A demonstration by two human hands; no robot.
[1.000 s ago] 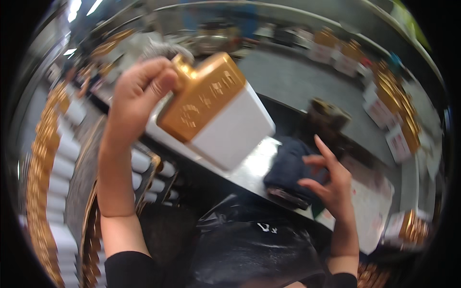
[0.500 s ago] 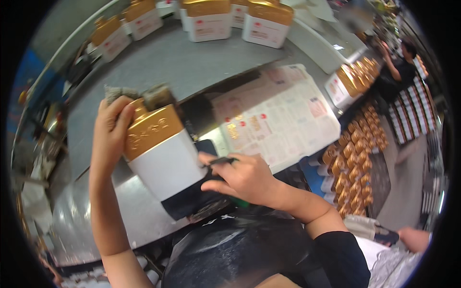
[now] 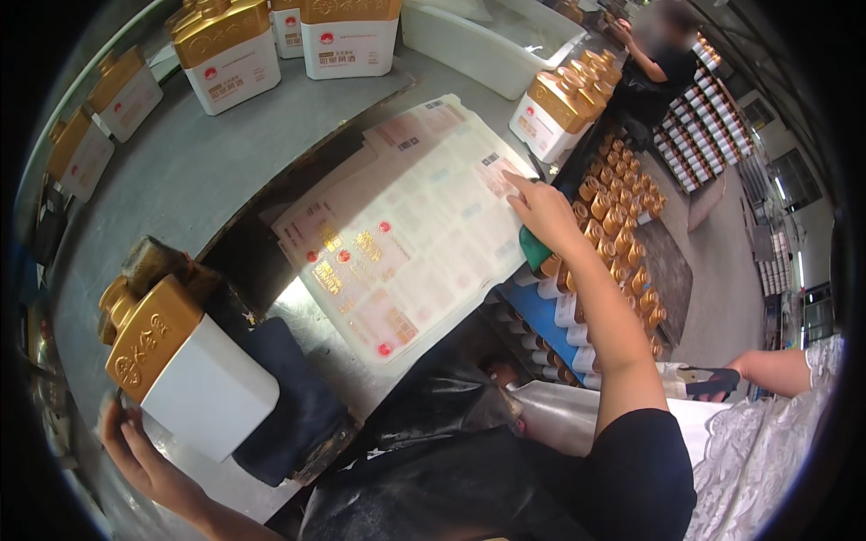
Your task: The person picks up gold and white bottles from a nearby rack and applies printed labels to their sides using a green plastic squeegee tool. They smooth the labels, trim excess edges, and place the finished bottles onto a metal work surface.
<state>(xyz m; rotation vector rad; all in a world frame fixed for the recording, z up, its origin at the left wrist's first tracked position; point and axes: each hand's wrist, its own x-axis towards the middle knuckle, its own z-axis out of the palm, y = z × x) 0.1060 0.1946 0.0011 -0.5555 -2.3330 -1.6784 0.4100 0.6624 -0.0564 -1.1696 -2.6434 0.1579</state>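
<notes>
A flat-sided bottle point(image 3: 212, 388) with an embossed gold top and a blank white body lies tilted on a dark cloth-covered rest point(image 3: 293, 397). My left hand point(image 3: 158, 469) is beside its lower left side, fingers apart and bent, at most lightly touching it. On the right, my right hand point(image 3: 546, 216) reaches to the far right corner of a pale decal sheet point(image 3: 433, 234) printed with red and gold marks. Its index finger stretches onto the sheet while the other fingers curl under. A green piece point(image 3: 534, 251) shows beneath the palm, mostly hidden by the hand.
Printed gold-and-white bottles point(image 3: 225, 63) stand along the bench's far side. A white tub point(image 3: 487, 45) is at the back, with more bottles point(image 3: 550, 117) beside it. Rows of bottles point(image 3: 613, 225) fill the area to the right. Another person point(image 3: 663, 72) works beyond; someone's arm point(image 3: 776, 371) is at right.
My left hand has let go of the bottle's neck end and dropped to its lower side. My right hand has moved from the bottle out to the sheet, the green piece moving along with it.
</notes>
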